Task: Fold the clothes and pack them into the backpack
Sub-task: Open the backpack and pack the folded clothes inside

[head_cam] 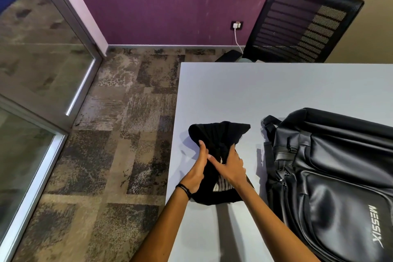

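**A:** Where's the garment?

**B:** The black garment lies bunched on the grey table, near its left edge and beside the backpack, not touching it.

**A:** Any writing?

**B:** A patch of white stripes shows on the cloth between the wrists, but there's no word I can read. The backpack is black and glossy, lying flat, with white lettering running sideways: "MESSIX".

**A:** And the hands?

**B:** Both are on the garment. The left hand stands on edge against its left side, fingers straight and together, pointing away from the body. There's a dark wristband at that wrist. The right hand lies flat on top, its thumb stretched out towards the left hand and its fingertips sunk in a fold. Neither hand grips the cloth.

**A:** Around that?

**B:** A black mesh chair stands behind the table. A wall socket on the purple wall holds a white plug. Patterned carpet and a glass partition are to the left.
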